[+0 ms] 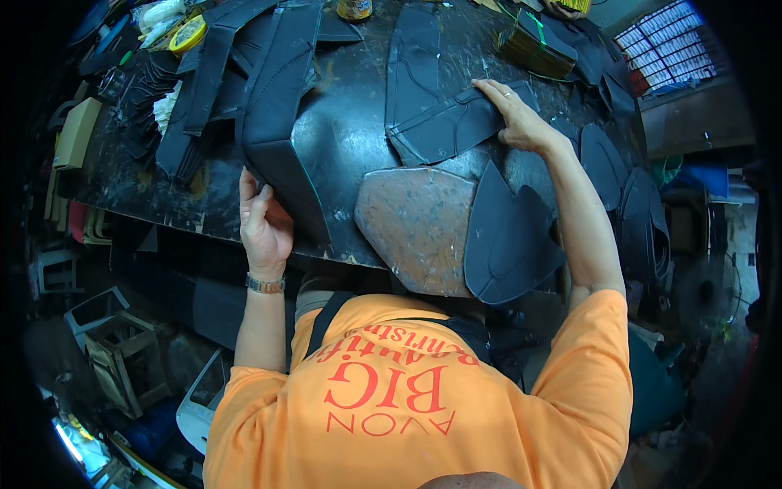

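My left hand (265, 222), with a watch at the wrist, is closed at the near left edge of a large black folded panel (281, 151). The fingertips are partly hidden by that edge. The panel has a stitched line and a lower flap that slants to the table's front edge. Farther right, my right hand (520, 121) lies with fingers stretched across the right part of a black stitched panel (444, 130). That panel overlaps another upright black strip (411, 61). Between my arms lies a brown mottled slab (415, 224), with a black curved, notched piece (509, 244) beside it.
The dark worn table (342, 122) carries black cut pieces (191, 114) at left. A yellow tape roll (187, 34), a jar (354, 9) and a green-tied stack (538, 45) stand at the back. Rolled black sheets (643, 224) sit at right. Stools (122, 359) stand below left.
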A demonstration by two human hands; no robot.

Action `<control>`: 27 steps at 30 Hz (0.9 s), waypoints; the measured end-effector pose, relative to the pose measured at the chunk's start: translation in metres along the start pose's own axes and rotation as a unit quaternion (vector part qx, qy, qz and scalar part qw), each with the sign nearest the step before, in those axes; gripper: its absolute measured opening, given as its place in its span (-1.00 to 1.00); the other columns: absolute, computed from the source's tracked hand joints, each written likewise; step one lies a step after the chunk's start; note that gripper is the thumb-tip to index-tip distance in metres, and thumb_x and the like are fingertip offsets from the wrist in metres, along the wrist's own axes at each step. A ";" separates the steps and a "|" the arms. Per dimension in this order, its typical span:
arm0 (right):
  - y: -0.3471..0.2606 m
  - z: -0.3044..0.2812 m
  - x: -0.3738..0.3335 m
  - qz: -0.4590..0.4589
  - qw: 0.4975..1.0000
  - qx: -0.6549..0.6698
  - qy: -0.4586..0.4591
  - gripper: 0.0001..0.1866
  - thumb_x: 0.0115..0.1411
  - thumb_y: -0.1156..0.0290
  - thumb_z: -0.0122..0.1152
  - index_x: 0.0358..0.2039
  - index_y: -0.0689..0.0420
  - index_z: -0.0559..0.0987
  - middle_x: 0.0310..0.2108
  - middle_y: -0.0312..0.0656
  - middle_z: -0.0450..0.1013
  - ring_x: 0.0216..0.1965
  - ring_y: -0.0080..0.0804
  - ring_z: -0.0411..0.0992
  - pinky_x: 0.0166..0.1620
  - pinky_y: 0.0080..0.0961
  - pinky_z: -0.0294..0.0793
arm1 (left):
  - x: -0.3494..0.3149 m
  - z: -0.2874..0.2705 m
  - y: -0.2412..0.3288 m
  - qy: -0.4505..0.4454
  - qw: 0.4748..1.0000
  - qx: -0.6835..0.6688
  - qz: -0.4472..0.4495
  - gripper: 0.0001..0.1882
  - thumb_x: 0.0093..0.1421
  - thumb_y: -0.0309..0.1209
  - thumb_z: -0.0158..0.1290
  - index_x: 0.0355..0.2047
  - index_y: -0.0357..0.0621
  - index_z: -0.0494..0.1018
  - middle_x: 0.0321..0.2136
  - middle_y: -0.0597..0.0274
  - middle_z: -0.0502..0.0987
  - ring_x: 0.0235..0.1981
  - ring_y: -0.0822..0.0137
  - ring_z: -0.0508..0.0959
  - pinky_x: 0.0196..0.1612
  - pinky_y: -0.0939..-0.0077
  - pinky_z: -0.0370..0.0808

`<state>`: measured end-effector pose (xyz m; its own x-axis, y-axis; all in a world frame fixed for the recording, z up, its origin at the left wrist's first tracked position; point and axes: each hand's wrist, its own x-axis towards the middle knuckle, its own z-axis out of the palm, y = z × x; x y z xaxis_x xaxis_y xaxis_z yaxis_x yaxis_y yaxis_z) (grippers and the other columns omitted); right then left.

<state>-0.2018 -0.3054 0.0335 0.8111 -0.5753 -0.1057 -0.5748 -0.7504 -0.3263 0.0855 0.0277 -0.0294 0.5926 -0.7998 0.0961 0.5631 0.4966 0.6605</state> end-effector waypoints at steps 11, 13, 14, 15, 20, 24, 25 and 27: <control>-0.003 -0.034 -0.014 -0.002 1.000 0.013 0.019 0.06 -0.25 0.82 0.17 0.34 -0.13 0.22 0.39 -0.09 0.03 0.40 0.01 0.01 0.44 -0.19 0.10 | -0.001 -0.004 0.000 0.036 0.999 -0.013 -0.012 -0.53 0.32 -0.57 -0.11 0.24 -0.09 0.25 0.14 0.26 0.43 0.18 0.29 0.40 0.29 0.30 0.27; 0.003 -0.041 -0.023 0.001 1.000 0.008 0.029 0.02 -0.22 0.81 0.22 0.32 -0.12 0.23 0.36 -0.07 0.07 0.36 0.03 0.09 0.43 -0.19 0.13 | -0.001 -0.005 0.000 0.007 1.000 -0.017 -0.010 -0.53 0.32 -0.57 -0.11 0.24 -0.08 0.25 0.14 0.26 0.43 0.19 0.29 0.40 0.29 0.29 0.27; 0.006 -0.042 -0.026 0.021 0.999 0.002 0.024 0.04 -0.22 0.84 0.20 0.33 -0.12 0.22 0.38 -0.08 0.04 0.39 0.02 0.06 0.43 -0.19 0.12 | -0.001 -0.005 0.000 0.017 1.000 -0.018 -0.014 -0.52 0.32 -0.57 -0.11 0.25 -0.08 0.25 0.14 0.26 0.43 0.19 0.29 0.40 0.30 0.29 0.27; 0.009 -0.042 -0.028 0.031 0.999 -0.001 0.021 0.07 -0.24 0.86 0.17 0.34 -0.15 0.22 0.40 -0.09 0.01 0.40 0.00 0.04 0.43 -0.19 0.12 | -0.001 -0.004 0.000 0.002 1.000 -0.019 -0.011 -0.52 0.32 -0.57 -0.11 0.25 -0.08 0.25 0.15 0.26 0.43 0.19 0.28 0.40 0.30 0.28 0.27; 0.022 -0.025 -0.030 0.055 0.998 0.007 -0.002 0.12 -0.27 0.92 0.11 0.36 -0.19 0.20 0.43 -0.14 -0.04 0.43 -0.03 -0.02 0.43 -0.18 0.12 | -0.001 -0.003 0.000 0.009 1.000 -0.023 -0.010 -0.52 0.32 -0.57 -0.12 0.25 -0.08 0.25 0.15 0.25 0.42 0.19 0.28 0.40 0.30 0.28 0.26; 0.023 -0.005 -0.021 0.082 0.996 -0.041 -0.011 0.11 -0.21 0.92 0.13 0.38 -0.17 0.16 0.43 -0.09 -0.02 0.44 -0.06 -0.04 0.46 -0.21 0.04 | 0.000 -0.001 0.000 0.010 1.000 -0.003 -0.005 -0.52 0.31 -0.58 -0.12 0.25 -0.10 0.24 0.16 0.24 0.41 0.20 0.28 0.39 0.31 0.29 0.24; 0.023 -0.003 -0.021 0.062 0.998 -0.003 0.023 0.10 -0.19 0.91 0.12 0.39 -0.16 0.14 0.42 -0.07 -0.01 0.43 -0.05 -0.04 0.45 -0.21 0.04 | 0.000 0.000 0.000 0.007 1.000 -0.002 -0.007 -0.51 0.31 -0.58 -0.11 0.25 -0.10 0.24 0.16 0.23 0.41 0.20 0.28 0.39 0.31 0.29 0.24; 0.024 -0.003 -0.024 0.040 0.994 0.066 0.079 0.08 -0.15 0.89 0.11 0.40 -0.15 0.11 0.41 -0.03 0.00 0.43 -0.04 -0.04 0.45 -0.23 0.04 | 0.000 0.001 0.000 0.003 1.000 0.001 -0.011 -0.51 0.31 -0.58 -0.11 0.26 -0.13 0.23 0.16 0.22 0.41 0.20 0.28 0.38 0.31 0.30 0.24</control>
<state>-0.2356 -0.3102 0.0314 0.7296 -0.6838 0.0097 -0.6093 -0.6563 -0.4450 0.0847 0.0270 -0.0287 0.5831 -0.8086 0.0780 0.5744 0.4783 0.6643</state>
